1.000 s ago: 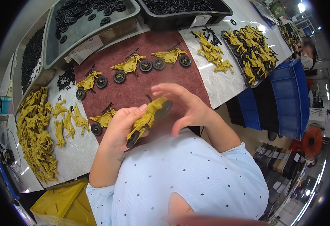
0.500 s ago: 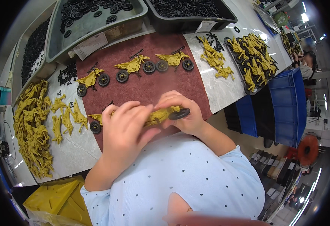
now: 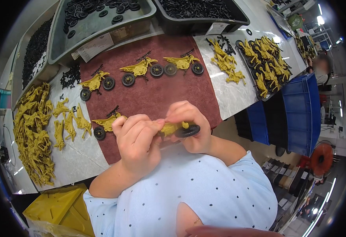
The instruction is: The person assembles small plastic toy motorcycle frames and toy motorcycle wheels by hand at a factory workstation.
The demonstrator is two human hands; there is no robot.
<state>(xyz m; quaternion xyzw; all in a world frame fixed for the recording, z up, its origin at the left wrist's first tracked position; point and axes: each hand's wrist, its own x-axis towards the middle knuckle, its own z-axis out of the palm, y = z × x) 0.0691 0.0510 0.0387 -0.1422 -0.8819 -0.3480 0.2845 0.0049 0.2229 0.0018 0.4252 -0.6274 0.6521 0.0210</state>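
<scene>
Both hands meet over the near edge of the dark red mat. My left hand and my right hand together grip a yellow toy motorcycle; its black wheel sticks out under my right fingers. Most of the toy's body is hidden by my fingers. Just left of my left hand, another yellow motorcycle lies on the mat. Three assembled motorcycles lie in a row along the mat's far side.
A heap of yellow frames covers the table's left. A grey tray of black wheels and a dark bin of black parts stand at the back. A tray of yellow parts sits right, by blue crates. A yellow bin stands lower left.
My hands came together around the toy motorcycle and drew it nearer my body. My right hand went from hovering open above it to pressing the wheel end.
</scene>
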